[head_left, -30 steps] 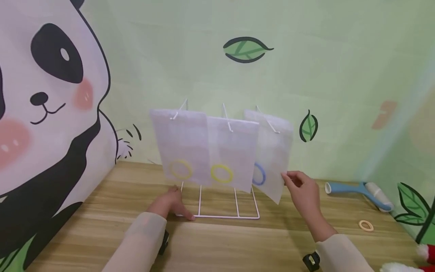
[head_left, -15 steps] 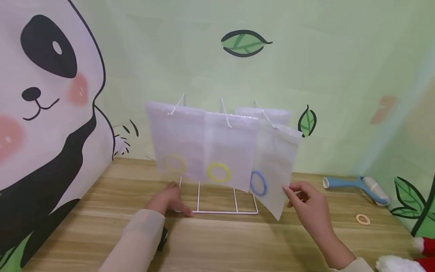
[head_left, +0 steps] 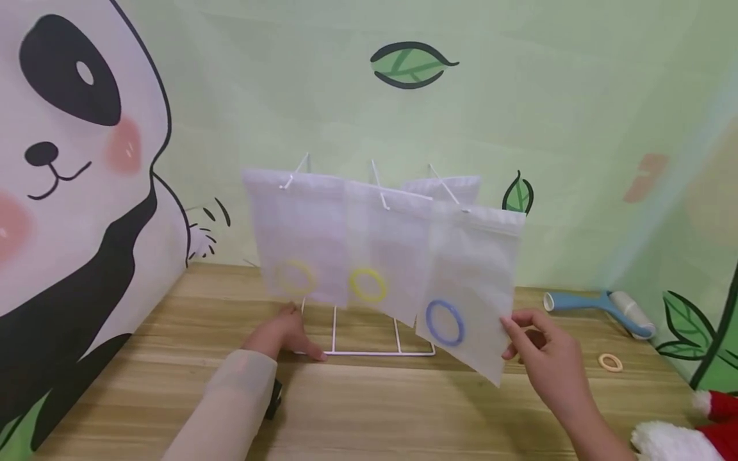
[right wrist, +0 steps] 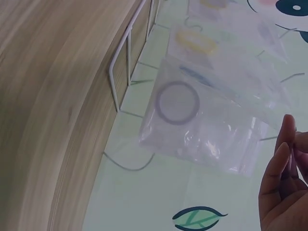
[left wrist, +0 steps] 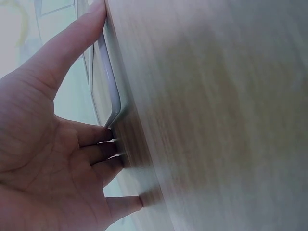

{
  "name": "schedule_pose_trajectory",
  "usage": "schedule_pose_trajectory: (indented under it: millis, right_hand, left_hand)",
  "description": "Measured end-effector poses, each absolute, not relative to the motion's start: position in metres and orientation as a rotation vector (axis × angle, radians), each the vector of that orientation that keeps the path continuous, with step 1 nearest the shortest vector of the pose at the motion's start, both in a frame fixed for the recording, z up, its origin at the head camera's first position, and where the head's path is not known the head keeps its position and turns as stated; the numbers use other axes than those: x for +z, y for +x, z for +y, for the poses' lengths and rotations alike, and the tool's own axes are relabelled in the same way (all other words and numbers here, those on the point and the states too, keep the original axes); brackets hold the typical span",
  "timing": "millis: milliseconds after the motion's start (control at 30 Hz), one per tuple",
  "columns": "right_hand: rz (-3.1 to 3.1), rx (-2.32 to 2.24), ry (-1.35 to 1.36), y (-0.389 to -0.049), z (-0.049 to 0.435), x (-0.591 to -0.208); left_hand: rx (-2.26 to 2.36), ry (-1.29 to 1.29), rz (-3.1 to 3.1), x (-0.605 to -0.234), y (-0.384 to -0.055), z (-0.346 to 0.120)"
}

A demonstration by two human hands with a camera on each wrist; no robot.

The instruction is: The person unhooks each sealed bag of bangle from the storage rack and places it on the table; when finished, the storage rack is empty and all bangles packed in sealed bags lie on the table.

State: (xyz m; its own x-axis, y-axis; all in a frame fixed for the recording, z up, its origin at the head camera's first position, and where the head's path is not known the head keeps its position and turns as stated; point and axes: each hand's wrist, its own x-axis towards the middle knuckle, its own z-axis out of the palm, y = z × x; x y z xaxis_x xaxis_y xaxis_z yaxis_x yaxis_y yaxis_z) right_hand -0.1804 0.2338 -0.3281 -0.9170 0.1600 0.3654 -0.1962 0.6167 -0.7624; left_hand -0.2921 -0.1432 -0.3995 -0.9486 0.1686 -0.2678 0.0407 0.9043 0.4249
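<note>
A white wire rack (head_left: 380, 353) stands on the wooden table with three hooks carrying frosted plastic bags. The bag with the blue ring (head_left: 473, 275) hangs at the tip of the right hook (head_left: 450, 187); my right hand (head_left: 550, 352) pinches its right edge. Behind it, another bag (head_left: 441, 186) stays further back on that hook; the right wrist view shows a purplish ring (right wrist: 178, 103) in it. Yellow rings show in the left bag (head_left: 300, 237) and middle bag (head_left: 386, 243). My left hand (head_left: 285, 333) presses the rack's front left base corner, thumb along the front wire, fingers extended.
A blue-handled lint roller (head_left: 599, 304) lies at the table's back right, with a small tan ring (head_left: 610, 363) nearer. A red and white plush item (head_left: 680, 442) is in the lower right corner. A panda-printed cloth (head_left: 403, 128) backs the table.
My right hand has drawn the blue-ring bag forward and right, toward the hook's tip, uncovering another bag behind it. My left hand stays on the rack's base. The head view has tilted down slightly.
</note>
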Motion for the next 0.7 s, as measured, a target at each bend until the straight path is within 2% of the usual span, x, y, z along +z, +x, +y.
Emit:
schedule_pose_trajectory:
  millis: [467, 700]
  right_hand:
    - [-2.445, 0.993, 0.01, -0.164, 0.244, -0.316]
    - [-2.525, 0.968, 0.018, -0.168, 0.256, -0.32]
  left_hand:
    - [0.626, 0.161, 2.748, -0.4, -0.294, -0.144]
    - [0.635, 0.157, 2.745, -0.4, -0.293, -0.145]
